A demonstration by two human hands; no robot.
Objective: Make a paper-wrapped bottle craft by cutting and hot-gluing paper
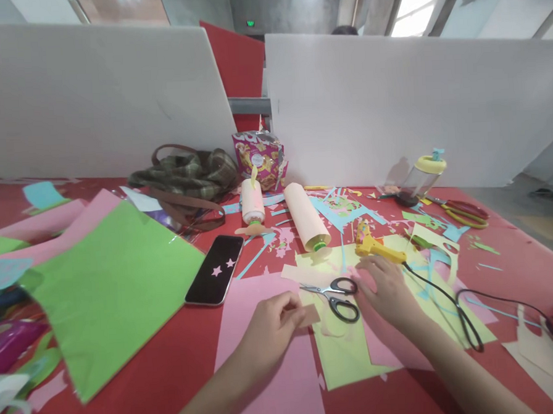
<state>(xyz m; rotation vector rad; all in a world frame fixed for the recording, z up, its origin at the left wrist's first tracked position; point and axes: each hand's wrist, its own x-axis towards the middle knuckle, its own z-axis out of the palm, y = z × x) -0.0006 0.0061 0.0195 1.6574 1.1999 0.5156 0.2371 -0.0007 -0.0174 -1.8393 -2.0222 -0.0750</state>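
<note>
My left hand (pixel 276 321) is closed, pinching a small peach paper piece (pixel 311 316) between thumb and fingers above pink paper (pixel 266 368). My right hand (pixel 382 285) reaches low over the papers with its thumb and fingers apart, just right of the scissors (pixel 332 293). Those have black handles and lie on a pale yellow-green sheet (pixel 341 370), blades pointing left. Right beyond my right fingers rests a yellow hot glue gun (pixel 383 249), its black cord running right. A peach paper strip (pixel 295 274) lies beyond the scissor blades.
Two paper-wrapped cylinders (pixel 306 215) lie further back. To the left are a phone (pixel 215 269) with two pink stars on it and a large green sheet (pixel 126 270). A snack bag (pixel 261 158), plaid bag (pixel 186 174), clear bottle (pixel 418 181) and yellow-handled tool (pixel 465 214) sit near white panels (pixel 392 108).
</note>
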